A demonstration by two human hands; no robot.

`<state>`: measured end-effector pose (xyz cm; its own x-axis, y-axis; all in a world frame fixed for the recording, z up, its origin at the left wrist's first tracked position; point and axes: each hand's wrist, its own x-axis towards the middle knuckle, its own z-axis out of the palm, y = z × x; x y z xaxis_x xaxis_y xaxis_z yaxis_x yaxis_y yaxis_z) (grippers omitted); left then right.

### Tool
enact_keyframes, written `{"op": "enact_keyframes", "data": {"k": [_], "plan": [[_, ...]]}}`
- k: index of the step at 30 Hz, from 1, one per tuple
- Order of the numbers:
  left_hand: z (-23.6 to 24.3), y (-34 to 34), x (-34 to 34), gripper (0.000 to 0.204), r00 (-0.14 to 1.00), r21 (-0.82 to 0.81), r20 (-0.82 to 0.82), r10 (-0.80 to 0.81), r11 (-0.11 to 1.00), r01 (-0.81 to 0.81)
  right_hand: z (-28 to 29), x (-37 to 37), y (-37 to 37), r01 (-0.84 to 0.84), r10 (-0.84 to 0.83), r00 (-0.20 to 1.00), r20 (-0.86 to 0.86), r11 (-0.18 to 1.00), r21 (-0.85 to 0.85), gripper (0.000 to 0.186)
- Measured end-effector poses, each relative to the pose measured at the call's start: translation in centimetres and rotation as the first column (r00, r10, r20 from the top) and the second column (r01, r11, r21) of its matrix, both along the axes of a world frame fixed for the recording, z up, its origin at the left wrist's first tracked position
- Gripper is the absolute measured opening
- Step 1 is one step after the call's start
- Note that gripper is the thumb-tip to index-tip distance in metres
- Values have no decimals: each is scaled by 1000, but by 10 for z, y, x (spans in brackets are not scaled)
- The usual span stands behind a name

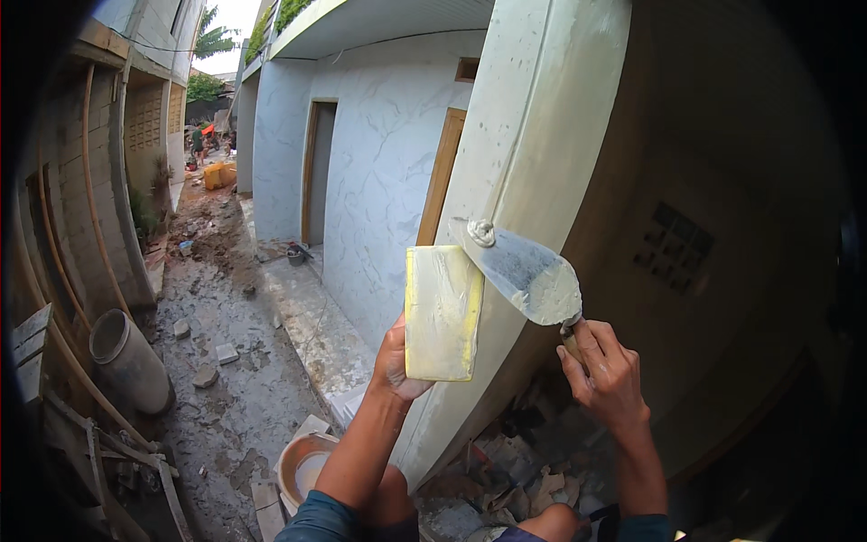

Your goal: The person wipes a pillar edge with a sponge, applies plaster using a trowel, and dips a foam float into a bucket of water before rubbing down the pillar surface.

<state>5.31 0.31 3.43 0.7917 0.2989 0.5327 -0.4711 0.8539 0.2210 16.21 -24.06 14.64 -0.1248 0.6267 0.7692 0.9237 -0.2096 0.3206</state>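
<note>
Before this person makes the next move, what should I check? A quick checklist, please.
1. Trowel secure: ok. The right hand grips the trowel by its handle.
2. Board supported: ok. The left hand holds the yellow-edged board, its face smeared pale.
3. Paste loaded: ok. A dollop of paste sits near the trowel's far end.
4. Trowel clear of the pillar: cannot tell. They overlap in this view.
5. Bucket stocked with paste: cannot tell. Something pale shows inside.
6. Footing sound: cannot tell. The feet are not visible.
</note>
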Motion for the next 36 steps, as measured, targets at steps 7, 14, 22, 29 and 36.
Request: {"op": "enact_keyframes", "data": {"k": [7,14,22,29,36], "plan": [[-45,-20,18,46,991,-199,114,-70,976,92,164,-11,71,-60,104,967,-231,980,188,35],[-84,-21,56,45,990,-242,-128,56,966,-86,310,19,117,-71,191,606,-772,980,187,30],[-123,-31,69,53,942,-318,-325,-87,948,-22,331,1,112,-118,156,527,-835,987,110,30],[-122,-41,77,55,929,-350,-342,-139,937,10,351,-11,108,92,138,732,-668,951,297,28],[-133,-31,83,48,934,-364,-330,-136,931,6,325,-11,76,-36,230,652,-722,961,274,31]]}}
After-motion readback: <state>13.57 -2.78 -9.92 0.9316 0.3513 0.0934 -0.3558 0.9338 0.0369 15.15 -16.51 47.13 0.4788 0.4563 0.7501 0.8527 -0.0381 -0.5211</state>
